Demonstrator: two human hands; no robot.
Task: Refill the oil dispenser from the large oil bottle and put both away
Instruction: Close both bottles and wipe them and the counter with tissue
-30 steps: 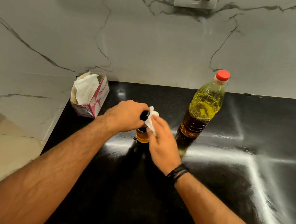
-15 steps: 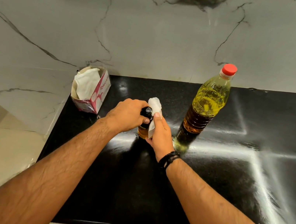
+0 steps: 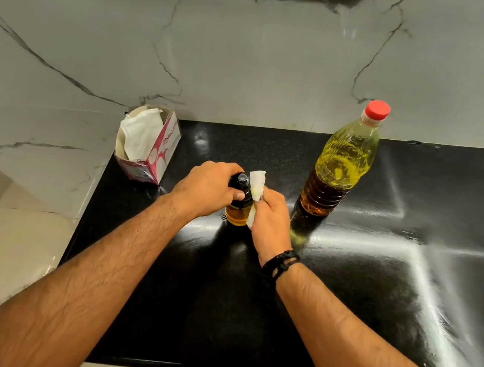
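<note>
Oil dispenser upright on desk, clamped at its cap by left hand; right hand pinching tissue against its side. Large oil bottle capped, upright, nearer right hand.

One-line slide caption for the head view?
Left hand grips oil dispenser; right hand wipes it with tissue, capped oil bottle beside.
</note>
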